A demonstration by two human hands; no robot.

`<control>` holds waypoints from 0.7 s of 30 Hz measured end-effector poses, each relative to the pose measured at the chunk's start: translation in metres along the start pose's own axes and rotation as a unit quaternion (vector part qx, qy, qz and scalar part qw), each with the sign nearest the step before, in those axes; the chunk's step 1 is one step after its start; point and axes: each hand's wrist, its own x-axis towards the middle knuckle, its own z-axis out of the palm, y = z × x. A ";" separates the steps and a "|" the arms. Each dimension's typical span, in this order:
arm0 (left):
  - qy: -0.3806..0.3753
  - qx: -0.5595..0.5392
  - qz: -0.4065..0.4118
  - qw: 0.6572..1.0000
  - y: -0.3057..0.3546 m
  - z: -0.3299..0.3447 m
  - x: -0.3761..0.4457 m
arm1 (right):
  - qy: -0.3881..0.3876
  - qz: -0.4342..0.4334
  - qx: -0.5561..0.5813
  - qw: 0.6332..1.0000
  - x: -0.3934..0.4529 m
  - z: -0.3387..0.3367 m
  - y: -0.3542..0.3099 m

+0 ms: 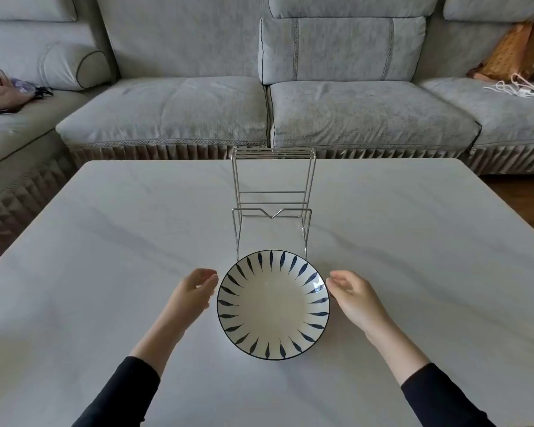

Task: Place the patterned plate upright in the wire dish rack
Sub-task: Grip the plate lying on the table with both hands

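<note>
The patterned plate is lying flat on the bench, just in front of the wire rack, while the left hand and right hand — both open, empty — are flanking its rim, seemingly readying a two-sided lift.

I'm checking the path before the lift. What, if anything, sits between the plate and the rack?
Nothing visible. The plate lies flat right in front of the rack, with only bare table around, and the rack's slots look empty.
</note>
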 end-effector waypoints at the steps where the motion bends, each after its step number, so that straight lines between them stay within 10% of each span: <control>1: 0.001 -0.005 -0.008 1.000 -0.001 0.000 0.001 | 0.001 0.011 0.010 1.000 0.001 0.001 0.001; 21: -0.019 -0.071 -0.086 0.994 -0.013 0.009 0.003 | -0.049 0.102 0.059 0.992 0.013 0.016 0.017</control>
